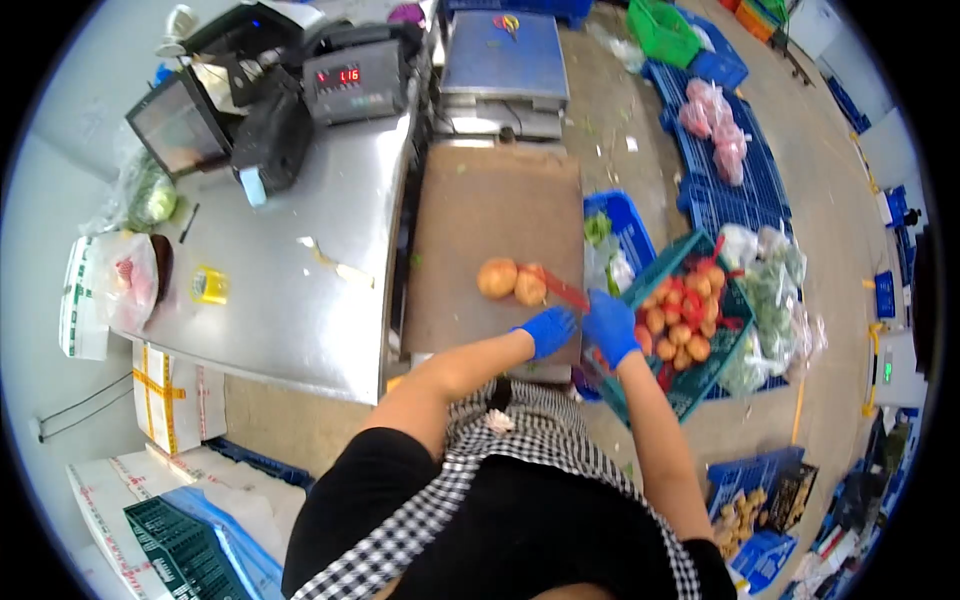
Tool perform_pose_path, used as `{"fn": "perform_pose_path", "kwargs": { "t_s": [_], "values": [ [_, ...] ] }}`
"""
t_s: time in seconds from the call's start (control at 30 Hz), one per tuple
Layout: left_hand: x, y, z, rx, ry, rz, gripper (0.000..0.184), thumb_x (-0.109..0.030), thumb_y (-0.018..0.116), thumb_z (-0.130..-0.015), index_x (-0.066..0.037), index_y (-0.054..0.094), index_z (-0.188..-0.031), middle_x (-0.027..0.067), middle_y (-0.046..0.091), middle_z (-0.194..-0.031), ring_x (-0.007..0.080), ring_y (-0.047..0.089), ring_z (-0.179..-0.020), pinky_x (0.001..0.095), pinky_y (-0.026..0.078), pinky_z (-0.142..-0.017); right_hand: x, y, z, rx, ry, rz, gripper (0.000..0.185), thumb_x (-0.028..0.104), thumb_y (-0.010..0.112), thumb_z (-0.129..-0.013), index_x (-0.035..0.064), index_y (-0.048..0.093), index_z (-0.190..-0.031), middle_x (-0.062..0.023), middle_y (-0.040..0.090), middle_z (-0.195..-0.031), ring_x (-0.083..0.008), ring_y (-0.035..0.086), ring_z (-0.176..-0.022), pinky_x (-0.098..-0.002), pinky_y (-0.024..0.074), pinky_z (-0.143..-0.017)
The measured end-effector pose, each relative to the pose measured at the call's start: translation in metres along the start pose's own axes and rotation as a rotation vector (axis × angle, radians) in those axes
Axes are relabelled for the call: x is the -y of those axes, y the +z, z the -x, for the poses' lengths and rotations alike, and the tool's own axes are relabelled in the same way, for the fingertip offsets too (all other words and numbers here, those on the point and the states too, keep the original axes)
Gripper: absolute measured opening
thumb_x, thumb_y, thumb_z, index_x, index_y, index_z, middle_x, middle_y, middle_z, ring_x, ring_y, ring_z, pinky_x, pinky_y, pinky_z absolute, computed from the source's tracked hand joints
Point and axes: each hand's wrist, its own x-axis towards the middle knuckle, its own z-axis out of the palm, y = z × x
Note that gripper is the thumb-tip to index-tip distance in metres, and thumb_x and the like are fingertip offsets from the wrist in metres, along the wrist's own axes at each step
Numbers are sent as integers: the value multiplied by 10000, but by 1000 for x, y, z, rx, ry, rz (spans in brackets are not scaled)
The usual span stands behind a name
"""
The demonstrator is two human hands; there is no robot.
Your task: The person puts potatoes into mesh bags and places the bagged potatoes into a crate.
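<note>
Two round tan-orange vegetables [513, 281] rest on the brown board [470, 215], partly in red netting [562, 290] that stretches right. My right hand [609, 326], in a blue glove, is closed at the end of that netting, beside the green crate. My left hand [550, 331], also gloved in blue, is just below the vegetables, over the board's lower right part; whether its fingers hold anything is too small to tell. The green crate [735, 360] to the right holds several more of these vegetables and red netting.
On the left is a steel table [335, 190] with a scale display [352, 82], a yellow tape roll [209, 285] and a pen. A platform scale [503, 60] stands beyond the board. Bagged greens [775, 300] lie right of the crate, near blue pallets [705, 190].
</note>
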Motion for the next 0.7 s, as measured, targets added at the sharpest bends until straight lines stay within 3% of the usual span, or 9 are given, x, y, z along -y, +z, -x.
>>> {"fn": "perform_pose_path", "kwargs": {
  "t_s": [0.1, 0.17, 0.2, 0.3, 0.4, 0.5, 0.53, 0.6, 0.7],
  "values": [
    [57, 5, -42, 53, -521, 555, 335, -255, 403, -835, -53, 547, -1061, 140, 551, -1095, 261, 537, -1013, 354, 431, -846, 27, -27, -8, -17, 117, 39, 172, 129, 526, -719, 89, 576, -879, -153, 625, -780, -341, 612, -719, -457, 476, -645],
    [79, 28, -58, 121, -863, 963, 401, -308, 358, -885, -54, 530, -1145, 134, 533, -1186, 266, 516, -1080, 358, 420, -887, 28, -25, -14, -11, 69, 70, 153, 128, 518, -727, 90, 587, -858, -144, 627, -772, -340, 614, -699, -453, 478, -630],
    [93, 51, -61, -55, -1342, 997, 485, -381, 257, -914, -86, 470, -1236, 93, 469, -1277, 214, 445, -1172, 333, 371, -950, 27, -20, -16, -2, 47, 84, 145, 128, 514, -731, 91, 593, -848, -140, 628, -768, -339, 615, -688, -452, 479, -623],
    [107, 52, -37, 57, -1114, 580, 384, -380, 427, -845, -109, 535, -1095, 81, 562, -1101, 230, 530, -1011, 342, 419, -846, 28, 0, -23, 8, -57, 1, 123, 170, 520, -760, 107, 615, -806, -170, 616, -757, -340, 611, -713, -440, 476, -621],
    [82, 4, -14, 174, -800, 386, 357, -357, 481, -807, -114, 547, -1060, 122, 590, -1026, 267, 567, -923, 356, 444, -786, 25, 25, -30, 28, -139, -349, 166, 233, 533, -790, 97, 627, -784, -155, 621, -721, -276, 621, -674, -381, 476, -593],
    [34, -66, 3, 278, -516, 346, 336, -334, 535, -769, -118, 558, -1025, 164, 617, -952, 304, 605, -834, 370, 469, -726, 1, 67, -51, 320, 25, -1103, 236, 273, 540, -808, 57, 629, -774, -77, 614, -680, -152, 570, -603, -295, 451, -552],
    [34, -55, 11, 161, -437, 420, 320, -331, 522, -777, -120, 565, -1014, 165, 620, -933, 309, 607, -821, 378, 470, -715, -7, 83, -56, 362, 68, -1334, 253, 268, 534, -813, 40, 627, -753, -46, 607, -670, -124, 547, -578, -272, 441, -539],
    [28, -38, 28, -72, -283, 566, 294, -323, 498, -792, -122, 578, -991, 168, 627, -895, 318, 611, -795, 393, 473, -694, -8, 98, -58, 323, 181, -1184, 241, 234, 536, -793, 16, 634, -761, -127, 638, -710, -247, 604, -623, -360, 477, -599],
    [2, -71, 45, 292, -195, 232, 276, -297, 464, -816, -96, 606, -941, 168, 630, -861, 328, 613, -792, 395, 474, -684, 1, 119, -47, 131, -81, -344, 224, 207, 529, -773, 21, 654, -776, -184, 636, -760, -311, 624, -674, -396, 491, -631]
  ]
}}
